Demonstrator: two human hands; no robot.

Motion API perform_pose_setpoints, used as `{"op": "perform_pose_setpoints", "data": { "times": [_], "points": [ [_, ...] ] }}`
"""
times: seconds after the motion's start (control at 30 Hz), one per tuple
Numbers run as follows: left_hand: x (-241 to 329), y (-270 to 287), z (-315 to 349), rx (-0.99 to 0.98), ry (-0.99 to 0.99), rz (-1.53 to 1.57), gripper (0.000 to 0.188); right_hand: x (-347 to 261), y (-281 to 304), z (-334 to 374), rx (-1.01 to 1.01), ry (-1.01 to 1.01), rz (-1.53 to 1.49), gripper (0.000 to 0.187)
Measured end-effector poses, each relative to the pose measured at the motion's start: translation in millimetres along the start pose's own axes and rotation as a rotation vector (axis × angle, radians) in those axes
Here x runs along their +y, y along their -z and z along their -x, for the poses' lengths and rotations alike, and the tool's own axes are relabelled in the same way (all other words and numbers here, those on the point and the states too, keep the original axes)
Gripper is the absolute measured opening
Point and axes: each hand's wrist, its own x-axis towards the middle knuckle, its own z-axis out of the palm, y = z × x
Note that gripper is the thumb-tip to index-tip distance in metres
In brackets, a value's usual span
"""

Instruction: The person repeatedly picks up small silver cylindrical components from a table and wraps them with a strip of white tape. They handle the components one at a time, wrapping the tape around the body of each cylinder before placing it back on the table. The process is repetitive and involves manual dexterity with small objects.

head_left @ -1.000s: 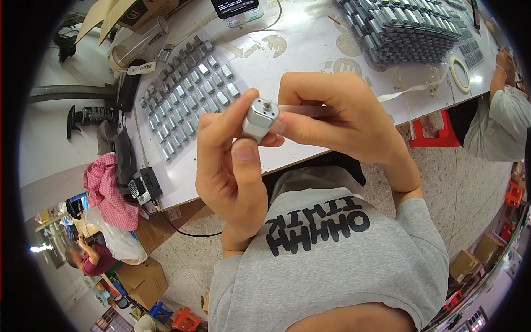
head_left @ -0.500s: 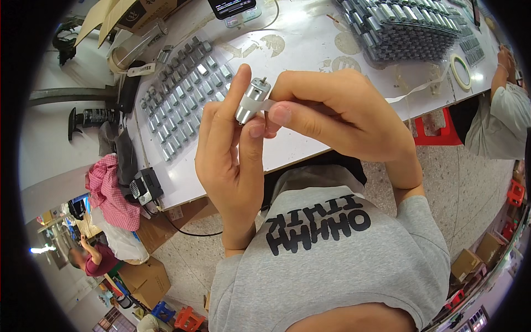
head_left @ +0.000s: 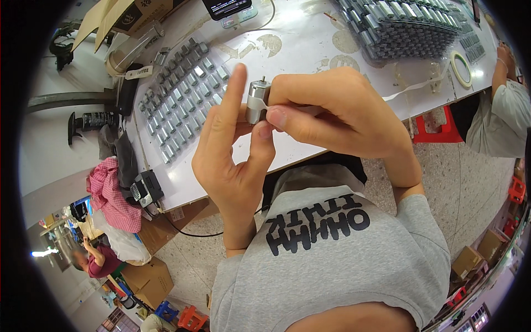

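Observation:
A small silver electric motor [head_left: 257, 113] stands nearly upright between my hands, its thin shaft pointing up. A white strip of tape [head_left: 255, 103] passes round its body. My left hand [head_left: 228, 152] steadies the motor from below and behind, thumb near its lower end, index finger raised away from it; the other fingertips are partly hidden. My right hand [head_left: 345, 113] pinches the strip between thumb and index finger right against the motor's side. Past the right hand the strip runs on toward the right side of the table.
A tray of motors in rows [head_left: 185, 99] lies on the white table [head_left: 298, 55] to the left. Stacked trays of motors [head_left: 406, 33] stand at the back right, near a tape roll [head_left: 461, 69]. A phone [head_left: 228, 6] lies at the back. Another person [head_left: 500, 119] sits at the right.
The motor has turned from tilted to nearly upright. My left index finger has come away from it, and my left thumb has shifted slightly right. My right hand keeps its pinch on the strip.

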Motion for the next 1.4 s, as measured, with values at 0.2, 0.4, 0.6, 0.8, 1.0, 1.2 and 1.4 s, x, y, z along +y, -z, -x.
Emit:
{"op": "perform_pose_setpoints", "data": {
  "times": [0.2, 0.4, 0.6, 0.8, 1.0, 1.2, 1.4],
  "points": [
    [-3.3, 3.1, 2.5, -0.027, 0.034, 0.085, 0.025, -1.1, 4.4, -0.5, -0.101, -0.029, -0.028, 0.011],
    [-3.5, -4.4, 10.2, 0.088, 0.115, 0.288, 0.025, 3.0, -8.7, 4.0, 0.013, 0.046, -0.136, 0.011],
    [1.8, -13.7, 11.5, 0.135, 0.104, 0.396, 0.026, -0.7, -8.7, 6.8, 0.043, -0.031, -0.045, 0.009],
    [4.7, -8.9, 7.8, 0.014, 0.111, 0.396, 0.036, -8.5, 2.3, 4.7, -0.006, -0.212, -0.173, 0.021],
    [8.6, -10.2, 7.7, 0.009, 0.110, 0.483, 0.030, -0.9, -4.7, 3.2, 0.073, -0.195, -0.549, 0.021],
    [-1.2, 3.9, 5.0, -0.180, -0.121, 0.099, 0.035, 1.9, 1.9, 5.8, 0.062, -0.024, -0.321, 0.016],
    [14.4, -0.5, 3.3, -0.148, 0.070, 0.154, 0.042, 0.3, 6.4, 9.7, 0.037, -0.098, -0.444, 0.012]
  ]
}}
